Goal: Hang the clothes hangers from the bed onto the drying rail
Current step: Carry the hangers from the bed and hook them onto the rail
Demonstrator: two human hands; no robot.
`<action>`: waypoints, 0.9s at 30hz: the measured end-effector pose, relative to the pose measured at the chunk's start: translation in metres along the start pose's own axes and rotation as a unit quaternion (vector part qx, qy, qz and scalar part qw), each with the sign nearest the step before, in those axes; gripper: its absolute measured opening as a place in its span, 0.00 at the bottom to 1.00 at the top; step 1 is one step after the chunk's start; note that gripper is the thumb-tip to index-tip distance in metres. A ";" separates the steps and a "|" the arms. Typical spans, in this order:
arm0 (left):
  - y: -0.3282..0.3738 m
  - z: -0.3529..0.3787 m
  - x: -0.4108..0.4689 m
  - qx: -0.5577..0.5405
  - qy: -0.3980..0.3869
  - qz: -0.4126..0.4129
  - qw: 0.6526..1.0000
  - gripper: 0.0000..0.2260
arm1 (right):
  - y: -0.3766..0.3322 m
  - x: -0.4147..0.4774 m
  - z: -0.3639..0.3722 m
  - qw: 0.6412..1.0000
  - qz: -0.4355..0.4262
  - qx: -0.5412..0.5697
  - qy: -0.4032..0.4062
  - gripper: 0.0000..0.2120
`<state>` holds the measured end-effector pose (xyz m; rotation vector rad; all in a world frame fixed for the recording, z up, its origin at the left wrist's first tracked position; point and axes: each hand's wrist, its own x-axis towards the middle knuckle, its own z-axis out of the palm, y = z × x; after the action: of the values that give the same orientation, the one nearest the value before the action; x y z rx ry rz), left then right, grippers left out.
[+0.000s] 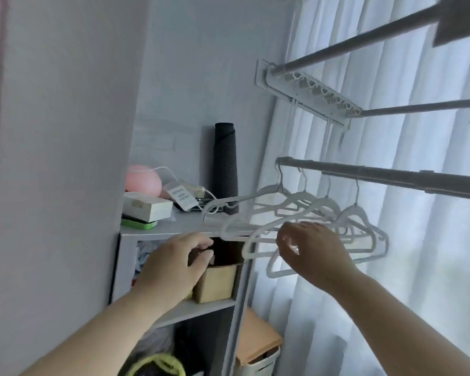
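Hangers up: four white plastic clothes hangers (323, 210) hooked on the grey metal drying rail (391, 176). Right hand (312, 251) just below the rail among them, grip unclear. Left hand (174, 264), lower, off the rail's wall end, loosely curled, empty. Any still waiting are out of shot.

White hangers (354, 211); grey rail (391, 176); black dotted roll (224, 164).

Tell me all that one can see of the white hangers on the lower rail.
The hangers, at least four, are white and thin, plastic by look, with slim metal hooks over the lower rail. They hang close together, tilted and overlapping. The right hand reaches among their bars; its grip is unclear.
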<state>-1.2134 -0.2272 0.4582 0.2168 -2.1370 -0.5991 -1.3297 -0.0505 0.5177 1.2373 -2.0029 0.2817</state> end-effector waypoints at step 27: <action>-0.115 -0.440 -0.681 0.237 0.279 -0.756 0.543 0.12 | -0.792 -0.172 0.096 0.692 -0.469 0.413 -0.361 0.11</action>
<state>-0.4619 -0.2294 0.1332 2.3354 -0.9021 -0.6325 -0.6677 -0.3881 0.1807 3.1711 -1.4332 0.1709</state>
